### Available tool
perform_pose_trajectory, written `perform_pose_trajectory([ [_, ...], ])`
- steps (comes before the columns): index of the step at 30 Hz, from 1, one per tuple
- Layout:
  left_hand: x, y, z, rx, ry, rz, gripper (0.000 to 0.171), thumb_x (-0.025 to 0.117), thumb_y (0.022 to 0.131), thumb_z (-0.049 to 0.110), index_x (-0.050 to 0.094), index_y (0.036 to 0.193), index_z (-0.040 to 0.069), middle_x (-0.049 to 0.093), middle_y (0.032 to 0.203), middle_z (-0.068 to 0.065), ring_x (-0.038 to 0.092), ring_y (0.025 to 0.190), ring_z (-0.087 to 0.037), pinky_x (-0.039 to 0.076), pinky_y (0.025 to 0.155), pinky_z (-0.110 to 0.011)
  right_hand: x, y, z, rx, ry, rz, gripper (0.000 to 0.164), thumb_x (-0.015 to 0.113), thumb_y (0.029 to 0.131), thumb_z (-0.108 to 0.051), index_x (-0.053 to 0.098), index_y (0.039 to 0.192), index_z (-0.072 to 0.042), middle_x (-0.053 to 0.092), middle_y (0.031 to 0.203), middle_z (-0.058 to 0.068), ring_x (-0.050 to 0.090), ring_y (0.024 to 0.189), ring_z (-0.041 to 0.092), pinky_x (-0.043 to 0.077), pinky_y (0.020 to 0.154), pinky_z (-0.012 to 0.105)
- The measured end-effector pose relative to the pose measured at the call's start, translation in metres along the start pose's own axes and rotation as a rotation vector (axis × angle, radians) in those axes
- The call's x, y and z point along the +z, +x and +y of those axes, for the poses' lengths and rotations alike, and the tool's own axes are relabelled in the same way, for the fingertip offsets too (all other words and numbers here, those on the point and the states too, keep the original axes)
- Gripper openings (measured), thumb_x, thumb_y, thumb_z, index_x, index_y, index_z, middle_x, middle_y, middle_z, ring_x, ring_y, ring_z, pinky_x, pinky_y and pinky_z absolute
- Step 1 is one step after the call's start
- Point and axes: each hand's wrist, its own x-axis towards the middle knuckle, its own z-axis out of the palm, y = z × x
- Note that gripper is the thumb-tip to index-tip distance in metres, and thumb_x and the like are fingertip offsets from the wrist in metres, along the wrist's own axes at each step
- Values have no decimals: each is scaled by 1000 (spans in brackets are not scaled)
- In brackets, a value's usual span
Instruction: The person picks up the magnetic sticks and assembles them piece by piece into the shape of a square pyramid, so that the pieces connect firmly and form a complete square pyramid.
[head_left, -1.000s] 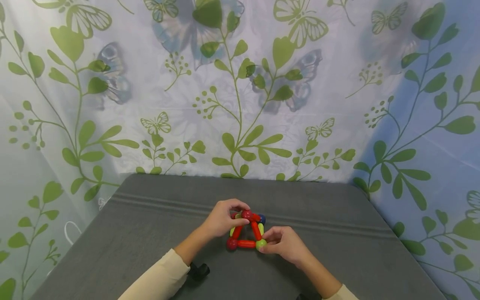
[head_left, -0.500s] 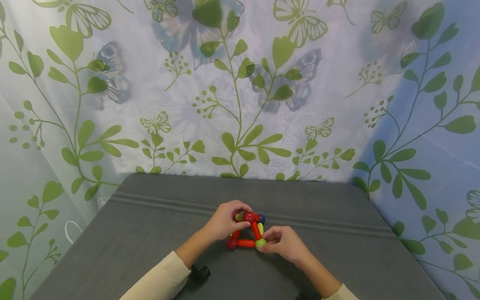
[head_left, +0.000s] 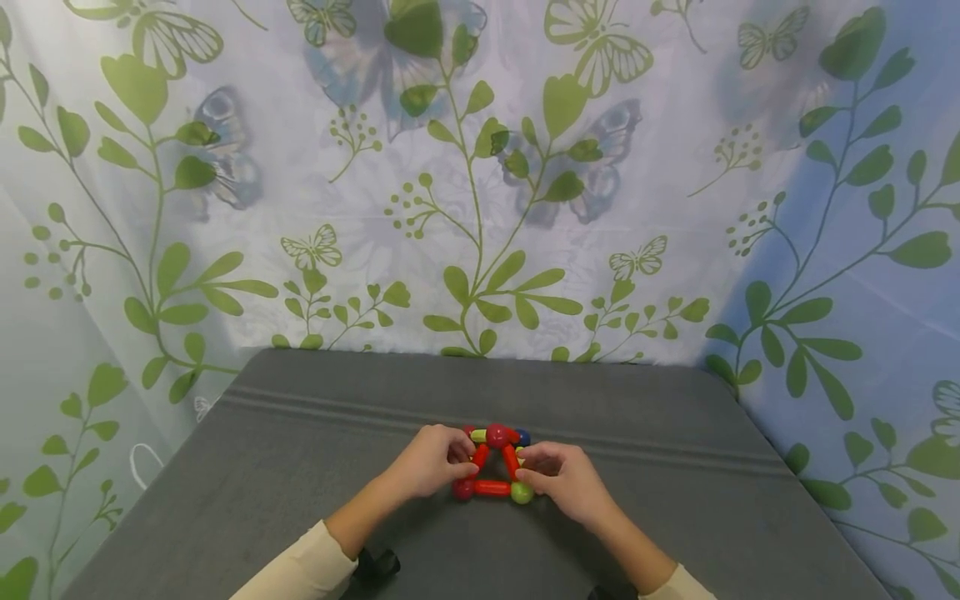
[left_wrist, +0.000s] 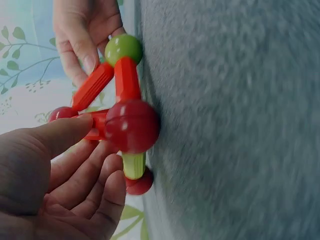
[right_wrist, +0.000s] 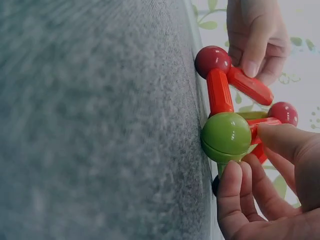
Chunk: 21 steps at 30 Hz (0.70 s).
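A toy frame of magnetic balls and rods stands on the grey table. A red ball [head_left: 497, 435] tops its near triangle; a dark red ball [left_wrist: 132, 126] and a green ball [right_wrist: 226, 134] form the lower corners, joined by a red rod [head_left: 492, 488]. My left hand [head_left: 431, 460] pinches the left slanting red rod [head_left: 481, 457] between thumb and fingers. My right hand [head_left: 566, 479] pinches the right slanting red rod [head_left: 511, 461] above the green ball. Behind are a blue ball [head_left: 524, 437] and a yellow-green rod [head_left: 478, 435], partly hidden.
The grey table [head_left: 660, 517] reaches back to a white curtain [head_left: 480, 208] printed with leaves and butterflies. A black object [head_left: 377, 567] shows beside my left wrist. A white cable loop [head_left: 142, 462] hangs past the table's left edge.
My left hand has left the top red ball and moved down and left to the left rod. My right hand has shifted slightly up from the green ball to the right rod.
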Motion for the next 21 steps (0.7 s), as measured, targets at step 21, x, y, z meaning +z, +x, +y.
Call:
perform_pose_trajectory([
  [21, 13, 1, -2, 8, -33, 43, 13, 78, 91, 18, 73, 100, 10, 69, 83, 5, 58, 70, -3, 51, 64, -20, 1, 8, -4, -23, -32, -123, 61, 81, 90, -26, 57, 145, -15, 61, 93, 11, 58, 64, 17, 54, 54, 30],
])
